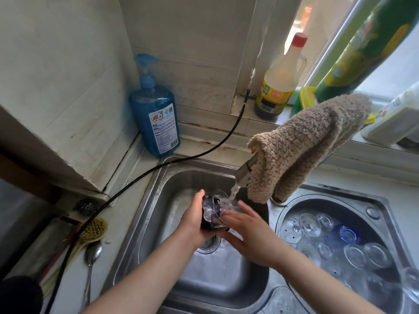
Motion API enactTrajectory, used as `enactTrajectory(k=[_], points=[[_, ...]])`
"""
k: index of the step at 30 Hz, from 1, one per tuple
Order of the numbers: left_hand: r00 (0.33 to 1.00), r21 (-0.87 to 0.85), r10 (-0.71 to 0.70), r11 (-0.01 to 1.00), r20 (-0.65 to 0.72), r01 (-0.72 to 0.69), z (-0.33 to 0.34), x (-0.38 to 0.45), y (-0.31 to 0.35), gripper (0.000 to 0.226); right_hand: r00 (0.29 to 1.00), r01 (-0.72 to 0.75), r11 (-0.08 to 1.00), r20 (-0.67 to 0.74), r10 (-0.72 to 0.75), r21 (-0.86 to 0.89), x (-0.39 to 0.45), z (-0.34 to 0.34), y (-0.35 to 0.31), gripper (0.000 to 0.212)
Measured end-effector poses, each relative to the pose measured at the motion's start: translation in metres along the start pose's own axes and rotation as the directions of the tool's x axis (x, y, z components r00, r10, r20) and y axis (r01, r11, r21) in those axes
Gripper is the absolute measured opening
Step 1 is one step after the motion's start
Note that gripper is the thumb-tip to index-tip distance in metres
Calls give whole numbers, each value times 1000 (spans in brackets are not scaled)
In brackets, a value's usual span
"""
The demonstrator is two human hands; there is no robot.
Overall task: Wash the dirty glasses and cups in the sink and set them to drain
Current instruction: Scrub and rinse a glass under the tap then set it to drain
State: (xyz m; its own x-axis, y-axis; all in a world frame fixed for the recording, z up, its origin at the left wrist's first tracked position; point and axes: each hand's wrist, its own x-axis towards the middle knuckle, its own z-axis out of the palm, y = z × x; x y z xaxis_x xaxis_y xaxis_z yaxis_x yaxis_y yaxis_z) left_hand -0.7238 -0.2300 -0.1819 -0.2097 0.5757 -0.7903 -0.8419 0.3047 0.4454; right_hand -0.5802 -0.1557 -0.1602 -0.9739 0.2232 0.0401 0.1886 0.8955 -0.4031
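Over the steel sink (156,207), my left hand (192,220) grips a clear glass (212,210) from its left side and tilts its mouth toward the tap (246,168). Water runs from the tap into the glass. My right hand (247,227) touches the glass's right side, fingers spread and reaching into its mouth. The round right-hand basin (374,214) holds several clear glasses (309,224) upside down, plus a blue one (348,233).
A brown fleecy cloth (301,146) hangs over the tap. A blue soap pump bottle (156,112) stands at the back left corner. A black hose (127,189) crosses the counter. Brush (93,230), spoon (91,257) and steel wool (87,207) lie left of the sink. Bottles (278,80) line the windowsill.
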Motion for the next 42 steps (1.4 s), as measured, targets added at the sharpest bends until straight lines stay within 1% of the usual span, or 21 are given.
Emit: enactTrajectory(k=[1,3,5,6,8,10,12,13,15,17,19,20,22,24,25,27,30,32,35,38,42], points=[[1000,-4,-7,1000,3,7,-1,1,-3,60,999,3,994,38,1,-113,-2,-3,6,36],[999,8,25,1000,-24,-25,1,2,-8,59,998,-32,994,46,37,-109,-1,-5,0,53],[986,122,122,987,-111,-108,4,5,-13,53,992,-127,973,14,126,194,-2,-5,-23,53],[968,183,180,972,-173,-148,4,7,-15,50,976,-199,845,18,219,497,1,-4,-35,50],[923,270,313,930,-224,-250,6,5,-17,43,894,-327,389,148,423,862,14,-7,-45,53],[866,373,468,846,-176,-382,10,-1,-21,36,825,-308,54,238,513,950,26,-10,-39,58],[828,415,548,785,-121,-460,15,-8,-22,35,797,-290,-79,286,532,954,28,-12,-40,50],[827,393,548,793,-127,-465,16,-9,-19,35,809,-293,-20,259,527,956,25,-13,-44,39],[883,307,442,872,-161,-381,15,-6,-9,39,865,-317,353,116,488,880,13,-8,-48,20],[978,205,181,966,-106,-157,15,-9,3,49,926,-270,756,-55,374,596,0,0,-41,21],[998,74,-36,997,50,32,10,-9,6,65,960,-195,947,-148,238,257,-5,4,-22,27],[993,56,-89,995,75,85,8,-11,5,69,958,-206,959,-161,239,194,-5,2,-15,29],[994,191,-92,978,54,81,4,-15,1,70,946,-252,923,-129,299,291,-2,-5,-10,29],[992,515,112,855,-61,-64,1,-19,-1,62,931,-281,821,-68,359,496,3,-9,-12,17],[946,668,314,722,-84,-180,-3,-20,-3,55,922,-293,775,-47,383,560,7,-10,-14,15],[792,807,604,425,85,-411,-10,-26,-5,38,893,-350,713,-14,450,607,16,-10,-18,22],[714,862,575,27,400,-505,-13,-39,-12,68,829,-441,598,49,557,669,29,-8,-19,24],[685,898,606,-121,404,-423,-12,-43,-17,90,818,-467,595,63,572,654,36,-7,-22,21],[706,942,635,-114,314,-316,-5,-39,-5,102,824,-488,677,35,565,551,42,-8,-26,20],[863,906,425,188,274,-380,2,-32,12,106,863,-460,760,29,504,460,41,-17,-31,20],[851,768,376,392,367,-505,-6,-25,22,83,946,-276,839,-25,325,469,29,-29,-38,17]])
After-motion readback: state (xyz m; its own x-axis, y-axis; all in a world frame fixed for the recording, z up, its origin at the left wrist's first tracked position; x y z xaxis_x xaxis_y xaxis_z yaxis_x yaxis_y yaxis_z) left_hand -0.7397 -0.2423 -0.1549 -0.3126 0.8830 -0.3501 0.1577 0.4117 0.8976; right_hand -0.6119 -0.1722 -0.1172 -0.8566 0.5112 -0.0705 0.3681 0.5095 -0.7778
